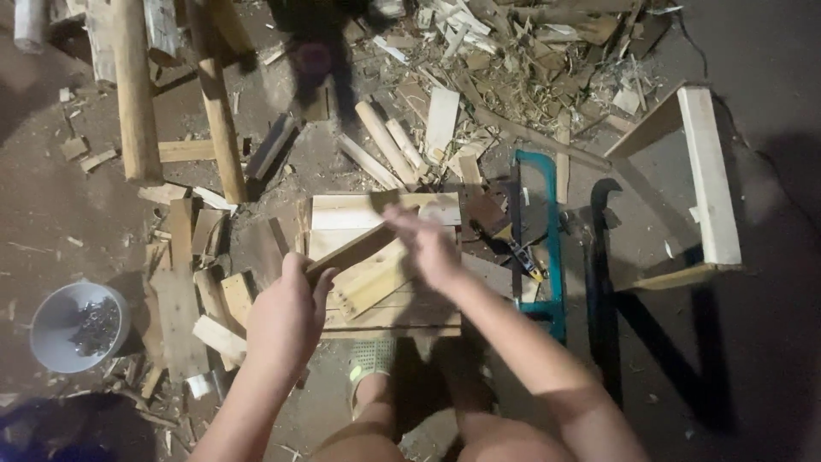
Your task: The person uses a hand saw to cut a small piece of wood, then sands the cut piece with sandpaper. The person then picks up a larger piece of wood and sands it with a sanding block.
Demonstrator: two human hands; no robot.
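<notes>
Fingers of the left hand are wrapped tight around the near end of a wooden strip, which slants up and to the right from that fist. Its far end disappears at the right hand, which is blurred; I cannot tell whether those fingers are pinching the strip or only resting flat on it. Under both hands lies a pale wooden board panel, set on the dirt floor among offcuts. Off to the left stands a white bowl of nails; to the right lies a teal hacksaw. As I judge it, the strip could twist out of the single firm grip, and rough edges could drive splinters into bare fingers.
</notes>
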